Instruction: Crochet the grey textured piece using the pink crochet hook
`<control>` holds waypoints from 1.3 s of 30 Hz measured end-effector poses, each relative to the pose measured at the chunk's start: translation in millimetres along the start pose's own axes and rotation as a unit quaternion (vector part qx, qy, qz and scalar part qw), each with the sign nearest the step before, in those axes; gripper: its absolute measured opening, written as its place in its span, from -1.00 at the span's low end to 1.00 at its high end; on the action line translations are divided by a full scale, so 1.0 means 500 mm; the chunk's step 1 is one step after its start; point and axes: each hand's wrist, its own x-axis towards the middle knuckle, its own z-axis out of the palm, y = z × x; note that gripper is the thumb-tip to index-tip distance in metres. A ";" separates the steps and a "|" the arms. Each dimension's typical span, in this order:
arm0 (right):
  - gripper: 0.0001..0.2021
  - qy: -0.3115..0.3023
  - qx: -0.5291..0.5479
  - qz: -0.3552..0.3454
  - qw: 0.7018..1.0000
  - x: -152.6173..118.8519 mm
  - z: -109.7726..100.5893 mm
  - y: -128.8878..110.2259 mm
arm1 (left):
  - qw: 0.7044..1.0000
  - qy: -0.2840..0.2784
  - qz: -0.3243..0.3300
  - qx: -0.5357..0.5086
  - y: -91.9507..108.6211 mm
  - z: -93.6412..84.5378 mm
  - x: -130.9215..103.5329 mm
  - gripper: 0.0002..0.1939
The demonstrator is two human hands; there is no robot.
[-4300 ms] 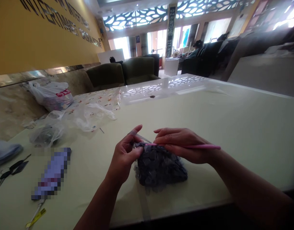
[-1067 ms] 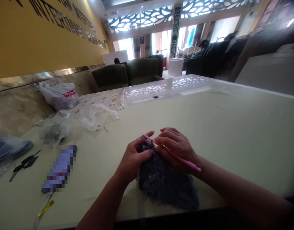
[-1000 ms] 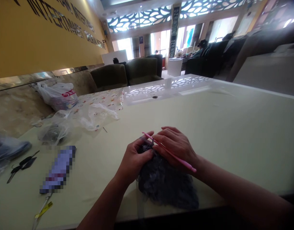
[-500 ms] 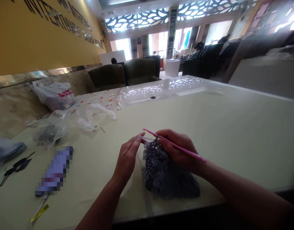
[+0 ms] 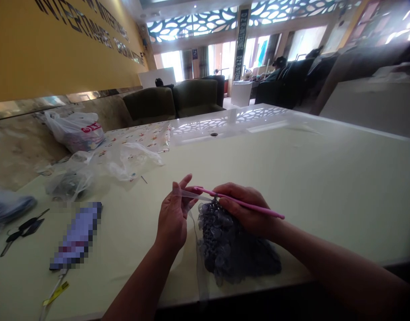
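Note:
A pink crochet hook (image 5: pixel 254 207) lies across my right hand (image 5: pixel 246 205), whose fingers are closed around it and on the upper edge of a grey ruffled crochet piece (image 5: pixel 229 249). The piece hangs down onto the table in front of me. Just left of it, my left hand (image 5: pixel 174 218) has a thin, sheer grey ribbon yarn (image 5: pixel 194 196) looped over its fingers, with the thumb raised and the index finger stretched out. From that hand the ribbon runs to the top of the crochet piece, near the hook's tip, and another length trails down toward the table edge.
On the pale table (image 5: pixel 308 178) at left lie keys (image 5: pixel 24 229), a blurred-out purple item (image 5: pixel 77 236) with a white cable, and clear plastic bags (image 5: pixel 72 178). Farther back stand a filled white bag (image 5: pixel 79 131) and dark green chairs (image 5: pixel 196 98). People sit beyond.
My left hand has turned and opened its fingers, drawing the ribbon into a wider loop. The hook has shifted slightly down and left, with its tip nearer the ribbon.

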 end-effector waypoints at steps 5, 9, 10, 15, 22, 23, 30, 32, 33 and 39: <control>-0.87 -0.008 0.036 -0.007 0.999 0.003 -0.001 0.003 | 0.993 -0.065 -0.070 -0.063 0.013 -0.001 -0.004 -0.38; -0.85 -0.007 0.009 0.005 1.000 0.002 -0.005 0.009 | 0.985 -0.099 -0.098 -0.103 0.025 0.002 -0.010 -0.38; -0.84 -0.008 0.001 0.007 1.000 0.002 -0.006 0.011 | 0.982 -0.108 -0.108 -0.114 0.027 0.003 -0.010 -0.39; -0.84 -0.013 -0.029 -0.003 0.999 0.001 -0.009 0.016 | 0.976 -0.124 -0.131 -0.120 0.031 0.002 -0.010 -0.37; -0.85 -0.018 -0.019 -0.034 0.999 0.002 -0.006 0.011 | 0.977 -0.202 -0.057 0.048 0.017 -0.015 -0.009 -0.55; -0.85 -0.020 -0.013 -0.038 0.999 0.004 -0.005 0.011 | 0.974 -0.209 -0.061 0.069 0.016 -0.016 -0.009 -0.54; -0.82 -0.031 -0.013 -0.110 0.993 0.010 -0.009 0.010 | 0.966 -0.202 -0.067 0.148 0.018 -0.009 -0.010 -0.67; -0.81 -0.037 -0.019 -0.121 0.992 0.009 -0.011 0.008 | 0.964 -0.207 -0.075 0.152 0.021 -0.008 -0.010 -0.62; -0.82 -0.046 -0.019 -0.126 0.991 0.010 -0.013 0.007 | 0.962 -0.208 -0.087 0.152 0.023 -0.009 -0.009 -0.51; -0.84 -0.165 0.007 -0.174 0.971 0.025 -0.037 0.011 | 0.952 -0.219 -0.137 0.166 0.039 -0.012 -0.011 0.02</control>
